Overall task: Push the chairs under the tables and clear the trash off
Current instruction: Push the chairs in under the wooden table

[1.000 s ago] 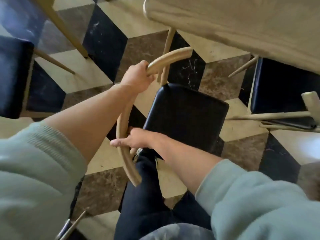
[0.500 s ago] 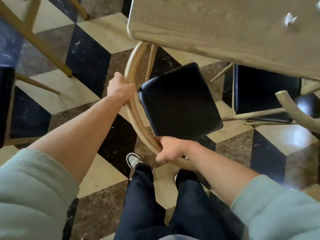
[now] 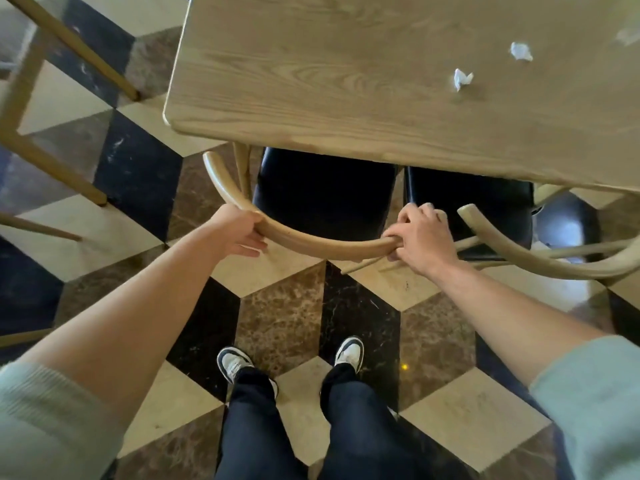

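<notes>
Seats tucked out of sight, edges cropped

The table (image 3: 346, 81) hides the far part of both black seats (image 3: 322, 192), and its far and right sides run out of frame. A third paper scrap (image 3: 628, 36) at the right edge is blurred. The neighbouring chair's backrest (image 3: 519, 251) is cut off at right.

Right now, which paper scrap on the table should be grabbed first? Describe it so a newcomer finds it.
Start at the wooden table and look to its right part. Three crumpled white paper scraps lie there; take the crumpled scrap nearest the near edge. It lies left of and nearer than the other two scraps, one of them half cut off at the frame edge.
</notes>
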`<state>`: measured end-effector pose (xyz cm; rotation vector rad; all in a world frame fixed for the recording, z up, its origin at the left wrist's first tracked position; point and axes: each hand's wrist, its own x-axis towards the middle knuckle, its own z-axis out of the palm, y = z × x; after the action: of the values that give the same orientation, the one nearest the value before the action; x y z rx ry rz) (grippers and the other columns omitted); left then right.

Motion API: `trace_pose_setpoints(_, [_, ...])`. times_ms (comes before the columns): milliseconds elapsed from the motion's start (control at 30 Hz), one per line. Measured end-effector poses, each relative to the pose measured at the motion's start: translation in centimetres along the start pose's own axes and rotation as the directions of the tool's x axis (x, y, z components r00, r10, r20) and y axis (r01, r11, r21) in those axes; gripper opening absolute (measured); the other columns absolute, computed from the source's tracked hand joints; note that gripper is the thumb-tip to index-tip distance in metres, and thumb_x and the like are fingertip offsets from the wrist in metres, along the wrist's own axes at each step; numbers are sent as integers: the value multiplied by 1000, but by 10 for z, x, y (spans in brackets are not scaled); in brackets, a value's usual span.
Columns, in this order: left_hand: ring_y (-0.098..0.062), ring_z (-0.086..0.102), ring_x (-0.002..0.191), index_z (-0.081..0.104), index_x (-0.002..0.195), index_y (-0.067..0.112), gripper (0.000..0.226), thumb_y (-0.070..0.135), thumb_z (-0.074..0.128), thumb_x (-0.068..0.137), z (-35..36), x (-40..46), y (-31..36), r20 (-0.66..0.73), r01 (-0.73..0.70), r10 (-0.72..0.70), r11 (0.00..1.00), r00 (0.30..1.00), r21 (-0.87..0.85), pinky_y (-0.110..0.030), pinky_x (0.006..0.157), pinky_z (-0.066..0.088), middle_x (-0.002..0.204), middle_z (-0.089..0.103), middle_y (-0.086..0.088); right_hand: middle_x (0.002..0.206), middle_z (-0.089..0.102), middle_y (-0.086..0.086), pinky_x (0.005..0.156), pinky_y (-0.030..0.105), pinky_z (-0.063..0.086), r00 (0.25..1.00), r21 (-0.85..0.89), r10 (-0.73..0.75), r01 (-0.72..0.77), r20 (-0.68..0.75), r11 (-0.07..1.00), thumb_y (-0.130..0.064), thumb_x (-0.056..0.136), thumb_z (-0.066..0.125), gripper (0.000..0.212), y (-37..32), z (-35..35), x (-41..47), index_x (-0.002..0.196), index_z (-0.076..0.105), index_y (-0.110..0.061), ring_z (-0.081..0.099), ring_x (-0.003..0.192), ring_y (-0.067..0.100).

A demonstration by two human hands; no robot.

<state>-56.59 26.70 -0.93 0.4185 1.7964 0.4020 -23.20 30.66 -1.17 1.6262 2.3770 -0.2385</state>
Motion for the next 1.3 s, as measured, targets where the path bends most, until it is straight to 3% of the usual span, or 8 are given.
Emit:
trace_pose_setpoints(133, [-25, 79, 80, 63, 121, 7, 30, 30, 56, 103, 22, -5, 1, 8, -43, 43, 999, 999, 24, -49, 79, 65, 96, 79, -12, 108, 66, 5, 87, 42, 50, 951, 208, 308, -302, 6, 930, -21, 83, 81, 41, 12, 4, -4, 121, 68, -26, 61, 100, 27])
trace_pose_setpoints(267, [-27, 77, 86, 65, 110, 7, 32, 36, 56, 102, 17, -13, -15, 52, -4, 1, 998, 999, 60, -47, 83, 63, 100, 77, -12, 121, 58, 9, 84, 41, 54, 945, 274, 327, -320, 19, 907, -2, 90, 67, 43, -17, 0, -7, 130, 60, -15, 63, 104, 29])
trace_pose_setpoints(400, [-31, 74, 95, 62, 110, 6, 26, 30, 53, 105, -32, -20, -42, 87, 20, -29, 995, 996, 94, -51, 91, 59, 106, 75, -16, 112, 59, 5, 92, 41, 52, 980, 373, 171, -122, -100, 920, -2, 88, 60, 33, -82, -24, 8, 118, 66, -16, 56, 108, 24])
trace_pose_setpoints(667, [-30, 72, 95, 64, 109, 8, 18, 23, 54, 105, -240, -39, -119, -39, 7, -7, 1000, 999, -12, -48, 89, 60, 109, 73, -15, 114, 61, 3, 84, 30, 48, 965, 398, -256, 213, 58, 892, -13, 94, 56, 18, -331, -71, 55, 105, 70, -15, 61, 102, 21])
trace_pose_setpoints(933, [-32, 73, 91, 65, 119, 2, 31, 23, 50, 101, -466, -93, -258, -334, -2, -104, 952, 937, -305, -45, 88, 60, 101, 74, -15, 103, 64, -4, 77, 25, 50, 765, 391, -621, 525, 172, 756, -17, 98, 57, 17, -619, -96, 69, 108, 70, -21, 63, 98, 16])
trace_pose_setpoints(1000, [-37, 74, 93, 66, 116, 1, 26, 19, 53, 102, -503, -101, -285, -398, -7, -133, 944, 908, -330, -40, 74, 59, 105, 74, -20, 104, 66, -3, 78, 27, 51, 723, 377, -667, 576, 179, 725, -18, 98, 58, 17, -679, -100, 71, 108, 71, -20, 63, 97, 17])
trace_pose_setpoints(1100, [-32, 76, 87, 64, 111, 4, 21, 20, 52, 104, -563, -111, -325, -449, 14, -221, 907, 866, -420, -42, 74, 61, 105, 74, -16, 102, 70, -1, 85, 37, 57, 641, 350, -742, 661, 195, 664, -21, 96, 57, 16, -779, -98, 79, 104, 72, -19, 65, 94, 20])
trace_pose_setpoints(1300, [-23, 71, 87, 65, 110, 10, 22, 24, 50, 104, -712, -90, -386, -517, 134, -315, 925, 796, -356, -35, 63, 54, 101, 73, -9, 103, 73, -3, 85, 33, 55, 483, 383, -839, 747, 250, 544, -19, 92, 55, 22, -965, -88, 122, 103, 73, -23, 66, 96, 18])
